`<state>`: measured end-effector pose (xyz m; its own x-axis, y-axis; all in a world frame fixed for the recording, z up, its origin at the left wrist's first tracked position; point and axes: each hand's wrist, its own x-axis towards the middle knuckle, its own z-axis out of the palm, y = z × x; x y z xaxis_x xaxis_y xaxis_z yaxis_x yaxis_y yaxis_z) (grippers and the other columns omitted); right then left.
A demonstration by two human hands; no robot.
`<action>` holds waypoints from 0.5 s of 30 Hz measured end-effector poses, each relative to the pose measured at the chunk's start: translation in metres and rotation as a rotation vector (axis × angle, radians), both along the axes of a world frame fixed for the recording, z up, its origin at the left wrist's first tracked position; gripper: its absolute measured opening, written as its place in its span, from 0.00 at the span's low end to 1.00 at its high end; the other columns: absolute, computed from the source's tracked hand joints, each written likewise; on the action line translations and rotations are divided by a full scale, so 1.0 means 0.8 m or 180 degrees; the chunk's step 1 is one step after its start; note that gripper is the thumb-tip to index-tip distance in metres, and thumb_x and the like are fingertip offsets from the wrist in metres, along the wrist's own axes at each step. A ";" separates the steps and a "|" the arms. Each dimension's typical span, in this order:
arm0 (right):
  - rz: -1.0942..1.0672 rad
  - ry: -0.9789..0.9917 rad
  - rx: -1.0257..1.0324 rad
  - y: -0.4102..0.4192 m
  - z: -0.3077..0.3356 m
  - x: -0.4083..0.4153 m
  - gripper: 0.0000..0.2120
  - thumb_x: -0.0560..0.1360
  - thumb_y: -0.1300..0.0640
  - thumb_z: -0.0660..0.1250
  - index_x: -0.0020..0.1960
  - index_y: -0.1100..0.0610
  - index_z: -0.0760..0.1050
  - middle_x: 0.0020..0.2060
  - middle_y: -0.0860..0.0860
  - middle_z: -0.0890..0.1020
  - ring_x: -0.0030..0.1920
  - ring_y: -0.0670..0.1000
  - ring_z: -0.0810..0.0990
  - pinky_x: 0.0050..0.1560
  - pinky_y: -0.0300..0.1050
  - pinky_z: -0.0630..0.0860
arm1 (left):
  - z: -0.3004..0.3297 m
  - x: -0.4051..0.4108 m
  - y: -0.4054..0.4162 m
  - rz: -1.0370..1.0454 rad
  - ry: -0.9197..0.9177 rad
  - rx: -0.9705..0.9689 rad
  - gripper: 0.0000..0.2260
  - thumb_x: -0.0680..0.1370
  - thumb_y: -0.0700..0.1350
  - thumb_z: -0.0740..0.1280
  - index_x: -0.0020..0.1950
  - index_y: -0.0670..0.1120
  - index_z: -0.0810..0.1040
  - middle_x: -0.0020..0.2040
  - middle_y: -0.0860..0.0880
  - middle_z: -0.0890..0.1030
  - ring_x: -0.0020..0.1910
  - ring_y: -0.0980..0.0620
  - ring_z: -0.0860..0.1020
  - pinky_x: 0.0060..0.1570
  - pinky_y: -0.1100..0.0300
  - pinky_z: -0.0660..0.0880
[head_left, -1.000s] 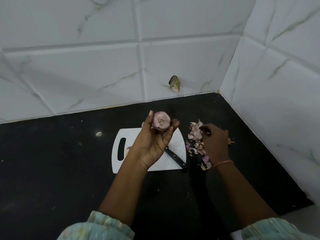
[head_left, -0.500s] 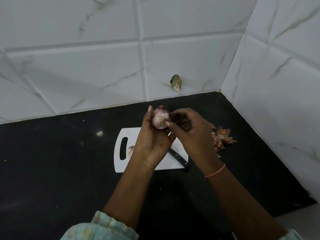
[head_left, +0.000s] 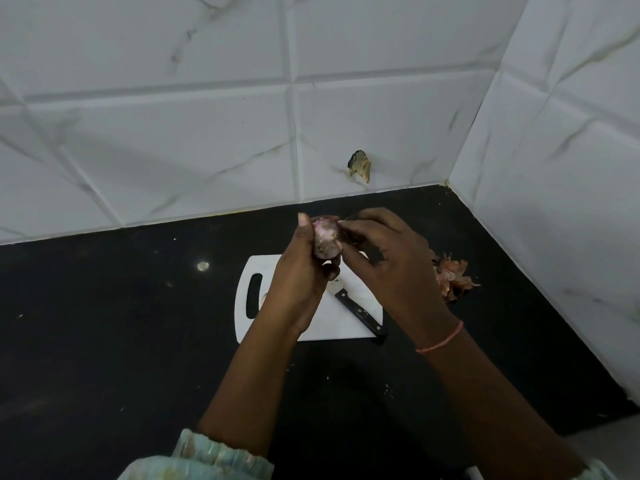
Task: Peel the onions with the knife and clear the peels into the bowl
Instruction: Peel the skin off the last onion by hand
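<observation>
We're mid-peel: left hand [head_left: 298, 278] holds the onion [head_left: 325, 239], right hand [head_left: 384, 268] pinches its skin; next, pull it free

The scene is viewed from one head-worn camera, angled forward and down, close above the desk [head_left: 104, 341] corner.

Black worktop [head_left: 104, 341], glossy, set into a corner of white marbled tile. White cutting board [head_left: 332, 320] with handle slot lies flat near centre. Pile of onion peels [head_left: 452, 278] sits directly on worktop right of board, apart from it. Small pale speck [head_left: 203, 266] left of board, possibly a scrap or reflection. Scattered tiny flecks elsewhere.
</observation>
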<state>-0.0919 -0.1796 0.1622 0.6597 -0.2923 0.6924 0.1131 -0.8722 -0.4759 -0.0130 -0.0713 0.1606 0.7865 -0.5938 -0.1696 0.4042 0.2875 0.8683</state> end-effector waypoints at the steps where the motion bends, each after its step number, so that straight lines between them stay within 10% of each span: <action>1: -0.0023 -0.0030 -0.0040 0.001 0.000 0.000 0.11 0.75 0.58 0.69 0.54 0.62 0.82 0.48 0.55 0.82 0.48 0.41 0.76 0.53 0.23 0.70 | 0.000 0.001 0.002 0.0011 -0.0103 0.0125 0.28 0.75 0.64 0.57 0.59 0.43 0.79 0.55 0.36 0.79 0.54 0.42 0.73 0.41 0.56 0.68; 15: 0.0025 -0.0251 -0.0179 0.007 -0.002 0.002 0.04 0.74 0.61 0.71 0.45 0.63 0.82 0.39 0.54 0.83 0.39 0.46 0.78 0.43 0.36 0.76 | 0.015 0.001 0.012 0.0016 -0.1186 0.1046 0.19 0.85 0.55 0.54 0.57 0.41 0.76 0.45 0.48 0.79 0.33 0.65 0.75 0.33 0.71 0.71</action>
